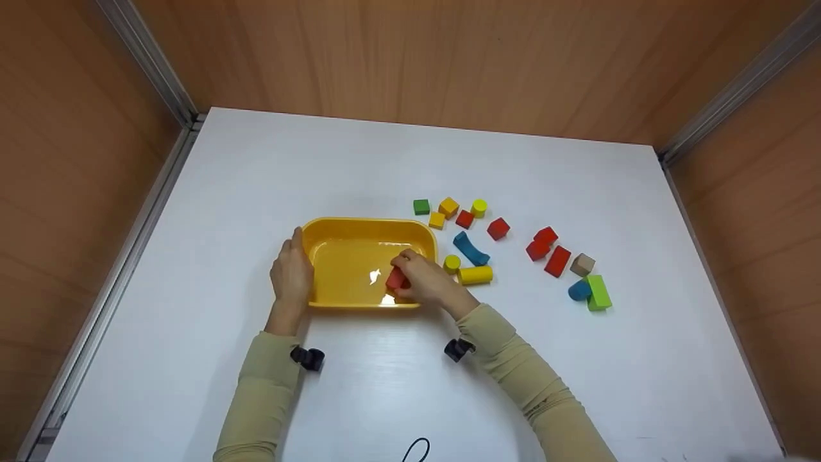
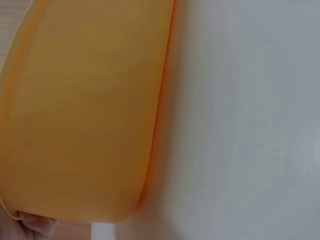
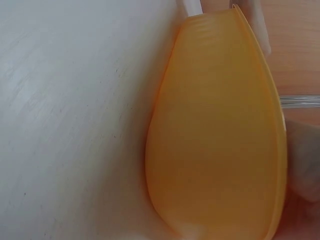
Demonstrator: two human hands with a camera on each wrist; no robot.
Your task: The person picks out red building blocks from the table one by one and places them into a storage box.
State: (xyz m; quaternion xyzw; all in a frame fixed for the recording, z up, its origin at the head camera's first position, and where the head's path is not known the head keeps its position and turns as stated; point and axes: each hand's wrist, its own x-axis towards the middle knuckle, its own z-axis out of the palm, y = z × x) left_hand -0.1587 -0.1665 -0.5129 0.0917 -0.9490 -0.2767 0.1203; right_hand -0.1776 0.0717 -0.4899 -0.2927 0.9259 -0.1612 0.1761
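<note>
A yellow plastic tub (image 1: pixel 359 226) sits on the white table. My left hand (image 1: pixel 292 273) rests flat against the tub's left wall with straight fingers. My right hand (image 1: pixel 426 279) reaches over the tub's right side and pinches a red block (image 1: pixel 395 279) just above the tub's floor. In the left wrist view the tub's outer wall (image 2: pixel 85 110) fills the left half, with a fingertip (image 2: pixel 37 224) at the bottom edge. The right wrist view shows the tub's outer wall (image 3: pixel 220 135) and a blurred bit of hand (image 3: pixel 305 160) at the right.
Several loose blocks lie right of the tub: a blue arch (image 1: pixel 471 249), a yellow cylinder (image 1: pixel 475 274), red blocks (image 1: pixel 557 260), a green block (image 1: pixel 598 292), a tan cube (image 1: pixel 582 264). Wooden walls enclose the table on three sides.
</note>
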